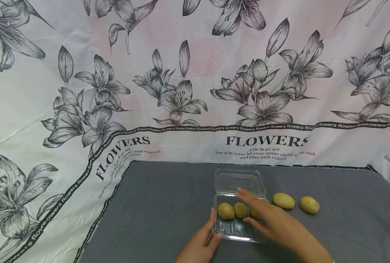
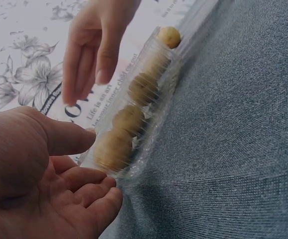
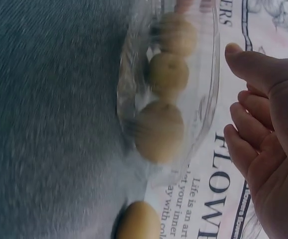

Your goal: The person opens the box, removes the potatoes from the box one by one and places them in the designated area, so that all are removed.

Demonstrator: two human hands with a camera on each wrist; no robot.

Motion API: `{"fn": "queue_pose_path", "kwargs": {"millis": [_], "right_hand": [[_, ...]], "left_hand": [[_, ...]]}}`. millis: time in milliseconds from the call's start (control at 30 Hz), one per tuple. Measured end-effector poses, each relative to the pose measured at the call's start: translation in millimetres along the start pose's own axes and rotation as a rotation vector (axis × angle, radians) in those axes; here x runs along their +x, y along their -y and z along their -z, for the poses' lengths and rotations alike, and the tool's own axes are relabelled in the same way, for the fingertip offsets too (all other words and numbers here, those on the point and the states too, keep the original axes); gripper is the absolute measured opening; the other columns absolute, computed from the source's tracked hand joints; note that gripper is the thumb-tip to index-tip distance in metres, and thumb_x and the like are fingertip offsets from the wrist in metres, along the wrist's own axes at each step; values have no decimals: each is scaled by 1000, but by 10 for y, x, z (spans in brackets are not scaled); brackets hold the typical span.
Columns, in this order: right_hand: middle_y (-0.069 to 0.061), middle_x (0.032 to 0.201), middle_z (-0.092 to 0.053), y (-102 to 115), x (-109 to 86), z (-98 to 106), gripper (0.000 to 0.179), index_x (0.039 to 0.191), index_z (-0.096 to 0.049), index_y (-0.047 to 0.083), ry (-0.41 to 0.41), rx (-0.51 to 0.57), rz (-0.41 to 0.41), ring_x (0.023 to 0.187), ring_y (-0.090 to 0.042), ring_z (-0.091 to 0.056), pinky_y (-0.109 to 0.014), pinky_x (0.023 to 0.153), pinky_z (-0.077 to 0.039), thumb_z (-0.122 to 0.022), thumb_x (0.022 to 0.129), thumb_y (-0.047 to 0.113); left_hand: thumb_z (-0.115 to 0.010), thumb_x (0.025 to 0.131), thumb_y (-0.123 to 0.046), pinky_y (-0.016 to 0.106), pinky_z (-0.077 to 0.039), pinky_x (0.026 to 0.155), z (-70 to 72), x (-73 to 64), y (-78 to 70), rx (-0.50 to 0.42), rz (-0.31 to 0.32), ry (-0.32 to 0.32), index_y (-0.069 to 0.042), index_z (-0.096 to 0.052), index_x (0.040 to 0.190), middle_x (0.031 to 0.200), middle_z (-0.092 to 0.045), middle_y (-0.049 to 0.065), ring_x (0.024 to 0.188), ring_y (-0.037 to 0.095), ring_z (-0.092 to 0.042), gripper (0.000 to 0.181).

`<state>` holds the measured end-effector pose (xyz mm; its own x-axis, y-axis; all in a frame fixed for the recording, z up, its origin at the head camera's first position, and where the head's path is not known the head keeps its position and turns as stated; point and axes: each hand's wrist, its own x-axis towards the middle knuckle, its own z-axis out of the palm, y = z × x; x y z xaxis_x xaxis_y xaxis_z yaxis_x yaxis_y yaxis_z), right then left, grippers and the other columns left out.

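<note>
A clear plastic clamshell box (image 1: 234, 233) lies on the table with its lid (image 1: 239, 179) folded back. Inside, three round yellow-brown fruits or potatoes sit in a row: a left one (image 1: 226, 211), a middle one (image 1: 241, 210) and a right one (image 3: 159, 132), which is partly behind my right hand in the head view. My left hand (image 1: 201, 239) touches the box's left end, thumb at the front corner and fingers along the side. Over the box's right part, my right hand (image 1: 273, 217) has its fingers extended and holds nothing.
Two paler yellow, oval ones lie on the table right of the box, one nearer (image 1: 283, 201) and one farther right (image 1: 309, 205). The grey tabletop (image 1: 162, 197) meets a white flower-printed cloth (image 1: 188, 146) at its back and left edges.
</note>
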<state>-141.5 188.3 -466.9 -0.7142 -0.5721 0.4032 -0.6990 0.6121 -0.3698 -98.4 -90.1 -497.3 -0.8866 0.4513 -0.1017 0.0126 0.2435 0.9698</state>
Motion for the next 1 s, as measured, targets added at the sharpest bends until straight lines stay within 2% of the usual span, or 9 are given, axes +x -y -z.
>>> {"fn": "queue_pose_path", "kwargs": {"millis": [67,200,300,467,600,800,1000], "right_hand": [[-5,164,-47,28,28,-28,87,165,-40,24,-4,-20,11,127,-20,-67,-36,92,-62,-86,91,20],[-5,159,-54,64,72,-96,84,162,-44,20,-24,-31,61,132,-24,-63,-43,96,-61,-87,90,19],[-8,156,-57,85,95,-142,80,162,-46,18,-11,-14,80,131,-25,-65,-45,96,-61,-85,92,18],[-9,155,-57,107,128,-205,76,161,-46,20,27,-7,64,132,-26,-64,-47,97,-60,-83,94,19],[-7,155,-59,118,139,-263,74,159,-49,19,29,-20,72,131,-25,-65,-46,96,-61,-83,94,19],[-9,152,-61,124,147,-320,69,154,-55,12,12,-57,100,126,-27,-68,-47,94,-62,-85,92,18],[-10,149,-63,131,180,-350,66,150,-59,10,-1,-98,118,125,-28,-69,-46,91,-63,-86,90,17]], "left_hand": [[-57,112,-25,39,-25,126,4,0,3,3,-13,-2,-4,-8,168,174,-13,17,158,32,-15,77],[-57,112,-24,37,-26,126,7,5,4,15,-29,-9,-3,-9,168,174,-14,17,158,32,-15,77],[-57,112,-25,38,-26,126,10,3,-1,17,-11,-9,-5,-10,169,174,-14,16,158,31,-16,77],[-58,111,-27,44,-26,126,6,-19,-24,13,20,-9,-7,-11,169,174,-16,16,157,31,-17,77],[-57,112,-26,46,-26,126,0,-35,-17,24,4,-8,-5,-10,169,174,-15,17,158,33,-17,77],[-56,112,-25,43,-24,126,-13,-28,4,40,-31,-11,-2,-10,168,174,-14,19,158,34,-16,76],[-56,112,-28,39,-20,128,-21,-16,-18,46,-24,-26,-4,-11,169,175,-13,14,159,31,-16,76]]}}
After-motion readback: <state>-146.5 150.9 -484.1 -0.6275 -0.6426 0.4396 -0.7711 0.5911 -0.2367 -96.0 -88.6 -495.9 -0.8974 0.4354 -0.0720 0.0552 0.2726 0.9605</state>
